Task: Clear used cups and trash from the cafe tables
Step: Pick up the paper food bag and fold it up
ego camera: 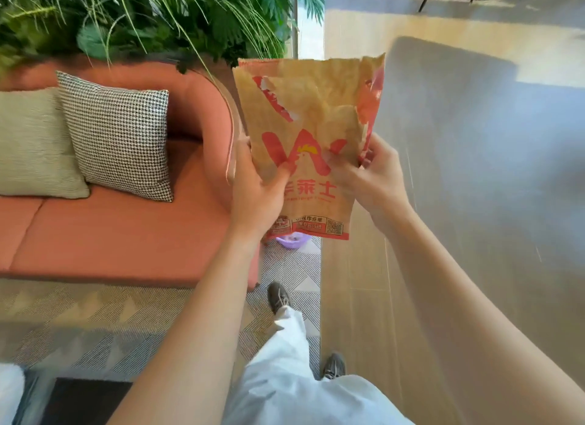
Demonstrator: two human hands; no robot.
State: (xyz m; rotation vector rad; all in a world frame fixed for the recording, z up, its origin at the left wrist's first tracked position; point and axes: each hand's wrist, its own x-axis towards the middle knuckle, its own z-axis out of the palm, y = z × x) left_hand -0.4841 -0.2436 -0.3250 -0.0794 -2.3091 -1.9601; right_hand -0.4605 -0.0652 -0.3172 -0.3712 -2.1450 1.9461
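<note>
A brown paper takeaway bag (311, 114) with red print and a torn top edge is held upright in the air in front of me. My left hand (258, 190) grips its left edge, thumb pressed on the front. My right hand (368, 177) pinches its right side near the middle. A small purple container (289, 241) shows on the floor just under the bag's bottom edge, mostly hidden.
An orange sofa (126, 234) with a houndstooth cushion (117, 133) and a beige cushion (31, 142) stands to the left, green plants (142, 16) behind it. A patterned rug (95, 323) lies below. Wooden floor (357, 266) runs to the right. My legs and shoes are below.
</note>
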